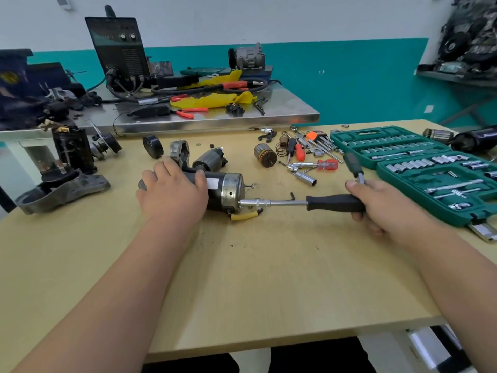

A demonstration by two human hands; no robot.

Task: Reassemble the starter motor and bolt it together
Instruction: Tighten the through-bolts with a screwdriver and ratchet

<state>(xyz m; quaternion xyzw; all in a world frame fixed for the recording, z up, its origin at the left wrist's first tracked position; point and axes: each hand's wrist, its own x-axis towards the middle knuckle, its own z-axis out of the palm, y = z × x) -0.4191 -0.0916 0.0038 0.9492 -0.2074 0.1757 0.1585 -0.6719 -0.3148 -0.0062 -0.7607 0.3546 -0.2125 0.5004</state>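
The starter motor (227, 190) lies on its side on the wooden table (269, 265), black body with a silver end cap facing right. My left hand (172, 192) grips its body from above. My right hand (382, 204) holds the black handle of a socket driver (333, 202). Its chrome shaft runs left and its socket sits against the lower edge of the end cap. A second bolt (251, 186) sticks out of the cap higher up. A yellow-sleeved wire (244, 216) lies under the motor.
A green socket set case (419, 168) lies open at the right. Loose tools, screwdrivers (326, 165) and an armature (265, 155) lie behind the motor. Another dismantled starter (64, 170) stands at the left. A steel bench (215, 117) with a welder is behind.
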